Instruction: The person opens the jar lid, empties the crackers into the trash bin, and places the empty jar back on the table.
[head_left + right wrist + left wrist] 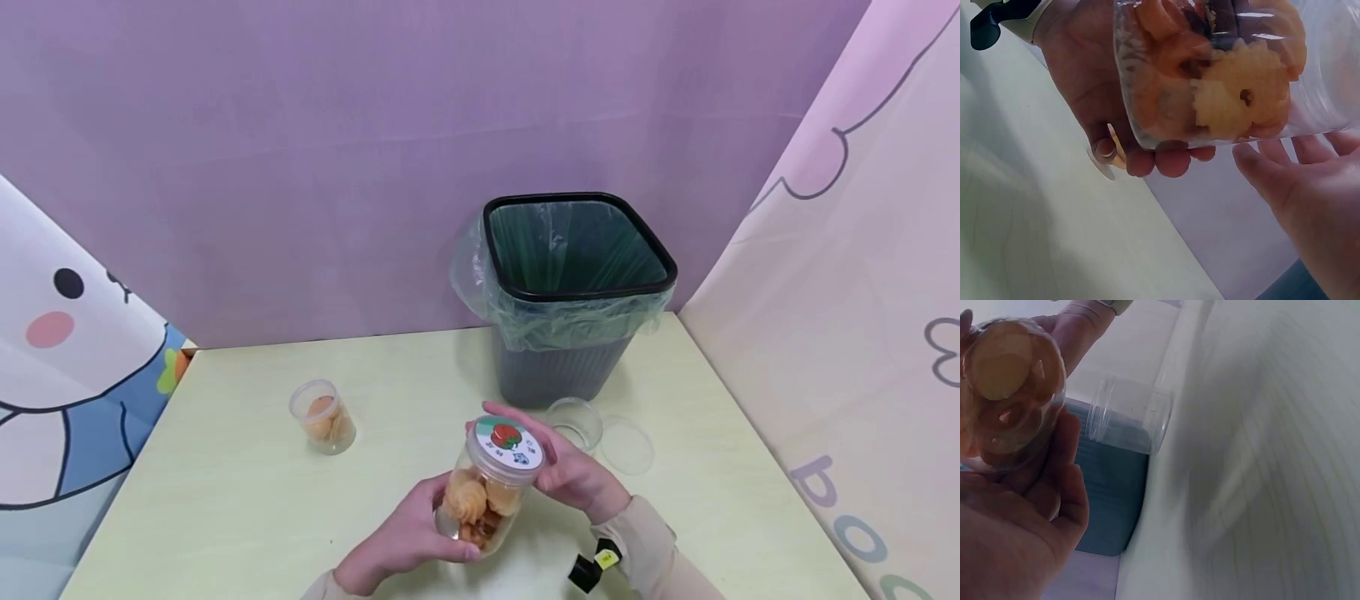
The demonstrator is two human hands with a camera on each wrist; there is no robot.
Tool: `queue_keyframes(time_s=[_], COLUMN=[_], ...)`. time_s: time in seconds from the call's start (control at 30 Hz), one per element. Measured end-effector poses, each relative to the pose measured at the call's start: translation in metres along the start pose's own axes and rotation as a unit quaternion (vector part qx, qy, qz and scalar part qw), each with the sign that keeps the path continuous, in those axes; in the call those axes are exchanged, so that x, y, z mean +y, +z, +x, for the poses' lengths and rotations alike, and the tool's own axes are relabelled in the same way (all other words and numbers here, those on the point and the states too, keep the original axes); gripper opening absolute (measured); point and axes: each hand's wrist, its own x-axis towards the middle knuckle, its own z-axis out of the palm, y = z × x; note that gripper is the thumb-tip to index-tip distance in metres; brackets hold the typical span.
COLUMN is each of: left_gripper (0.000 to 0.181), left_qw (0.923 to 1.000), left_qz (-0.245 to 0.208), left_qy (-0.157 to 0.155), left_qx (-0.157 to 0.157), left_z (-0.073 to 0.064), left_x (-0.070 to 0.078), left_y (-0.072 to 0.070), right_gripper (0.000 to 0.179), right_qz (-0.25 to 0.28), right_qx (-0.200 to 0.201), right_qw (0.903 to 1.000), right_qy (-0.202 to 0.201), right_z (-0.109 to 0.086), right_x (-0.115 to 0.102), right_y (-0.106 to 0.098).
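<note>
A clear jar of cookies point(480, 504), its printed lid point(510, 443) showing a red fruit, is held tilted above the table. My left hand point(412, 529) grips the jar's lower body, thumb on the near side. My right hand point(566, 471) holds the jar at its upper end, fingers reaching round beside the lid. In the right wrist view, the right hand's fingertips point(1260, 159) touch the jar's side. Round and notched cookies point(1241, 94) show through the wall. A smaller jar point(324, 417), with cookies inside and no lid on, stands on the table to the left.
A grey bin point(558, 367) with a black rim and a green liner stands at the back right. In front of it are an empty clear jar point(1129, 415) and a clear flat disc point(628, 444). A purple cloth point(300, 167) hangs behind the table point(225, 500).
</note>
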Motion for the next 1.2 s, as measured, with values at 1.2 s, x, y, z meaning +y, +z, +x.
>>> queue_keyframes(time_s=[1.2], left_gripper=[0.085], left_qw=[0.9556], left_qz=[0.132], left_qy=[-0.062], left_qx=[0.256], left_z=[0.003], left_x=[0.008], left_y=[0.024], right_gripper=[0.076], right_qz=[-0.157], right_qx=[0.379], right_qw=[0.9106], right_qy=[-0.048], right_z=[0.022], right_x=[0.004], right_y=[0.055])
